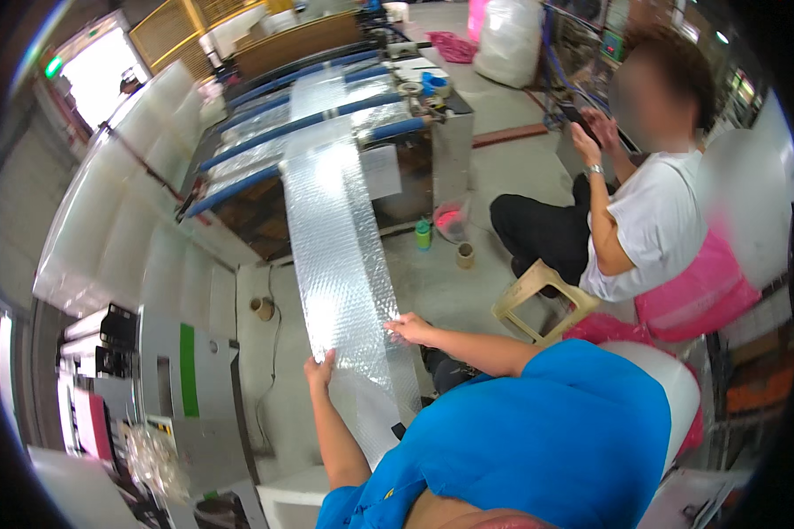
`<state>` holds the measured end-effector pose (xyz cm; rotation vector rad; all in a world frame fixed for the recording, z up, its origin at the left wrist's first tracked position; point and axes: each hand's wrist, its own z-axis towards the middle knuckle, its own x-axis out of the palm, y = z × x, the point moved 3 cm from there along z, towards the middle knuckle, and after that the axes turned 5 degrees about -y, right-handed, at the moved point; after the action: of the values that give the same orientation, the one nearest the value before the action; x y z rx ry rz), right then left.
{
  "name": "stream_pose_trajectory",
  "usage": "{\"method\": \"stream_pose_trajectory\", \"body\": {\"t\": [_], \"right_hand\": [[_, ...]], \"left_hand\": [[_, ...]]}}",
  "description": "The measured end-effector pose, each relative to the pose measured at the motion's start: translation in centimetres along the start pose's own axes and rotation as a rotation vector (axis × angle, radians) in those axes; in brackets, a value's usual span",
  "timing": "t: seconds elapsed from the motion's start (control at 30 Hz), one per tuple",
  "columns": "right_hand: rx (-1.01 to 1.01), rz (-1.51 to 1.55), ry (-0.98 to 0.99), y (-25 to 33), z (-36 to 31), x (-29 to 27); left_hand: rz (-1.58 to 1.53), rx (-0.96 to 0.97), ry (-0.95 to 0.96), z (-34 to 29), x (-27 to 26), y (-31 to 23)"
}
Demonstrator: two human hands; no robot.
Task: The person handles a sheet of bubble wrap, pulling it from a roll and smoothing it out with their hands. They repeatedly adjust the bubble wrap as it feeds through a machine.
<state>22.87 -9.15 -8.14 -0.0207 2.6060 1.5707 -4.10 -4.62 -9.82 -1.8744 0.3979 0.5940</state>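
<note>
A long strip of clear bubble wrap (331,238) runs from the blue rollers of a machine (273,141) down toward my lap. My left hand (320,368) pinches its left edge, thumb on top. On the opposite edge, a little higher up, my right hand (406,329) grips the wrap between thumb and fingers. The sheet hangs fairly taut between the rollers and my hands, and its lower end drops past them toward my legs. The fingers beneath the sheet are partly hidden.
At right a seated person (644,194) holds a phone (582,126) beside a beige plastic stool (543,300). A green bottle (423,234) and a cardboard tube (465,256) stand on the floor ahead. A grey cabinet (207,370) stands at left, with large wrapped rolls (141,212) behind.
</note>
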Motion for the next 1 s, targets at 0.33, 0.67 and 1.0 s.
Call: {"method": "stream_pose_trajectory", "body": {"t": [0.33, 0.67, 1.0], "right_hand": [[-0.188, -0.453, 0.035, -3.6, 4.5, -0.8], [0.073, -0.246, -0.012, -4.3, 9.6, -2.7], [-0.099, -0.301, -0.199, 4.8, 16.9, -5.3]], "left_hand": [[0.033, -0.128, 0.055, 0.4, 2.6, 0.4], [0.206, -0.133, 0.003, 5.7, 5.6, 0.0], [0.186, -0.065, -0.087, 14.4, 7.6, -8.0]]}}
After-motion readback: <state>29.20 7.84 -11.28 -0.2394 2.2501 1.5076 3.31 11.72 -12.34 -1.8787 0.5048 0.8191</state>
